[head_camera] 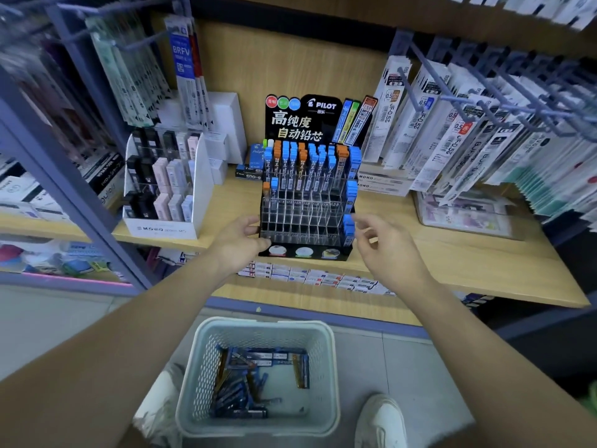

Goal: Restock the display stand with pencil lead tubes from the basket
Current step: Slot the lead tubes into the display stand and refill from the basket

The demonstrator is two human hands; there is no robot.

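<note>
A black display stand (pixel 307 253) with clear tiered slots stands on the wooden shelf (pixel 452 266). Its back rows and right column hold pencil lead tubes (pixel 303 163) with blue and orange caps; the front slots are bare. My left hand (pixel 240 239) touches the stand's lower left corner, fingers curled against it. Just right of the stand, my right hand (pixel 384 244) hovers with fingers apart, holding nothing. Below on the floor, a pale perforated basket (pixel 258 428) contains several loose blue lead tubes (pixel 252 383).
A white eraser display (pixel 164 195) stands left of the stand. Hanging refill packs (pixel 452 130) crowd the right on purple hooks. A clear box (pixel 465 215) sits at the right of the shelf. Small boxes (pixel 310 278) line the lower shelf. My white shoe (pixel 382 421) rests beside the basket.
</note>
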